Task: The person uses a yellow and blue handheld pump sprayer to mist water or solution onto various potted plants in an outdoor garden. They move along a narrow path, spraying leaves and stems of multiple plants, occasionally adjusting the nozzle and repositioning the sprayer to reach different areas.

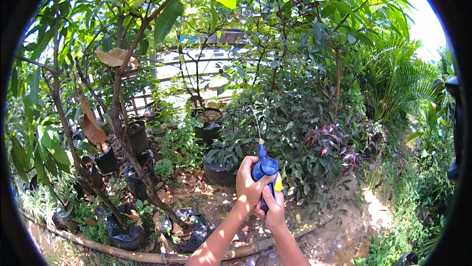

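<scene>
Both my hands grip a hand pump sprayer point(269, 167) with a blue head and a partly hidden yellow bottle. My left hand point(245, 182) wraps around the sprayer's left side, thumb reaching across below the round blue cap. Lower and to the right, my right hand point(274, 208) is closed around the blue handle. The nozzle points away from me, and a thin stream of liquid point(257, 124) leaves its brass-coloured tip. Ahead of it stands a dense, dark-leaved bush point(284, 122). The bottle's lower part is hidden behind my hands.
Potted saplings with leaning trunks point(118, 114) rise on the left, from black plastic grow bags point(127, 231). A bamboo pole point(147, 256) lies along the ground before me. A dirt path point(343, 225) runs at right. Reddish-purple leaves point(348, 155) and palm fronds point(394, 77) border it.
</scene>
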`<state>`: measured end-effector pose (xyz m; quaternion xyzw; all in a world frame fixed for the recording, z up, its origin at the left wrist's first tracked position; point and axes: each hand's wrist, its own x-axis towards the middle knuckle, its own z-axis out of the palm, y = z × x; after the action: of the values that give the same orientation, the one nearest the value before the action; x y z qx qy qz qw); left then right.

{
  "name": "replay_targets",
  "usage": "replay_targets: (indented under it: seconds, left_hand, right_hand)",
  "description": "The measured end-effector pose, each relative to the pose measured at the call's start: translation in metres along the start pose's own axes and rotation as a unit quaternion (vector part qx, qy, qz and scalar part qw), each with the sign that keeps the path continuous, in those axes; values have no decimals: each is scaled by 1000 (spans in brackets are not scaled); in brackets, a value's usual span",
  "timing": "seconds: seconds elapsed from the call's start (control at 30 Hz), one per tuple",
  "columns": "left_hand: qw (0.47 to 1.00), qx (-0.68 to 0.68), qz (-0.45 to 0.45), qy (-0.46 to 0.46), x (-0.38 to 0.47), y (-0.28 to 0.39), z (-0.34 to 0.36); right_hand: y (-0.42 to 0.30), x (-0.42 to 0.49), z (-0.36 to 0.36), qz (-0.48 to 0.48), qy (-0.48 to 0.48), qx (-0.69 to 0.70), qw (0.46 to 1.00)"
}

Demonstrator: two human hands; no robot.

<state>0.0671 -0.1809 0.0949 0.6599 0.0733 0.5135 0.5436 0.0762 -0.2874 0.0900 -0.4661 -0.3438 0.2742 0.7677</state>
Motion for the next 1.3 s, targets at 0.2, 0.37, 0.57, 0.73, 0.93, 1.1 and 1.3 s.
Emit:
replay_targets:
  seconds: [0.2, 0.37, 0.57, 0.73, 0.93, 1.1, 1.3]
  left_hand:
    - [997, 4, -82, -5, -2, -6, 3]
    - [999, -33, -2, -36, 0, -2, -5]
    - [988, -12, -125, -93, 5, -21, 0]
    - [990, -25, -117, -80, 0, -21, -4]
    - [991, -44, -93, -87, 2, -7, -3]
    - [983, 28, -155, -89, 2, -13, 1]
    - [994, -46, -47, -91, 3, -12, -7]
  right_hand:
    - [-5, 3, -3, 67, 27, 16, 997]
    - [1, -3, 4, 15, 17, -2, 1000]
    - [4, -2, 8, 55, 65, 49, 995]
    - [4, -5, 7, 48, 38, 48, 997]
    - [1, -4, 7, 9, 43, 19, 999]
    - [0, -2, 3, 71, 52, 67, 994]
    - [6, -7, 10, 2, 31, 46, 998]
